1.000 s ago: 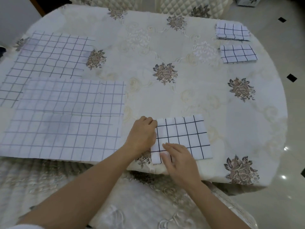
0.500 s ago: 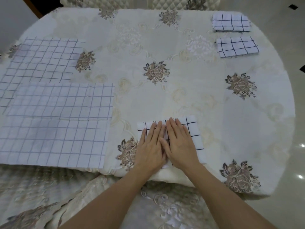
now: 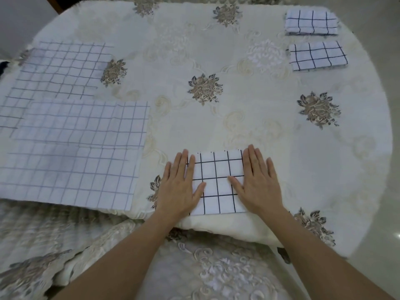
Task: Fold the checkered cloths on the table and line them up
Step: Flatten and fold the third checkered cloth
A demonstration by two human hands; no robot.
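Our hands have slid apart: left hand (image 3: 180,187) & right hand (image 3: 258,182) press flat, fingers straight, on folded cloth (image 3: 217,182) at table's (image 3: 249,118) near edge; it's ready to line up.

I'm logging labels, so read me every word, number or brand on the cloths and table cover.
None can be read anywhere. The folded cloth under the left hand and right hand shows only grid lines; the tablecloth shows only flower patterns.

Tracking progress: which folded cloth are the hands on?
The near-edge folded cloth, under left hand and right hand; farthest folded cloth and its neighbour lie untouched.
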